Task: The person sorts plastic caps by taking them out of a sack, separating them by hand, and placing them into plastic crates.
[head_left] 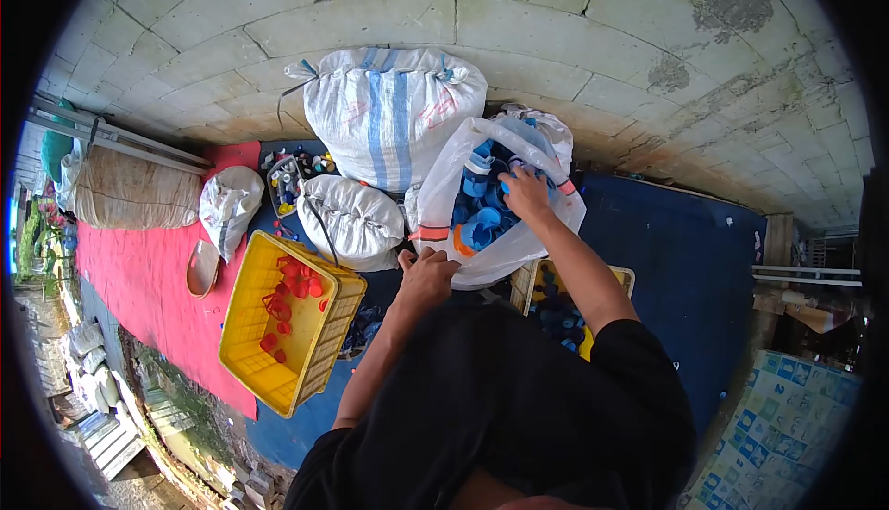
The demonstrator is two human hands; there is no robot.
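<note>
A translucent white plastic sack [463,274] with orange bands stands open in front of me, heaped with blue plastic caps [482,230]. An orange piece [462,243] lies low among them. Inside the sack's mouth, my right hand [526,192] is on the caps, its fingers bent around a light blue one; the fingertips are partly hidden. My left hand [429,276] is closed at the sack's near left rim, with curled fingers gripping the edge. Left of that hand, a yellow crate [319,362] stands tilted in view, with several red caps [298,279] inside.
Behind stands a full white sack with blue stripes [347,121] against the block wall [519,29]. A smaller white sack [352,223] sits beside it. Under my right arm is another crate [523,288] holding dark caps. Red matting [139,269] and blue matting [667,251] cover the floor.
</note>
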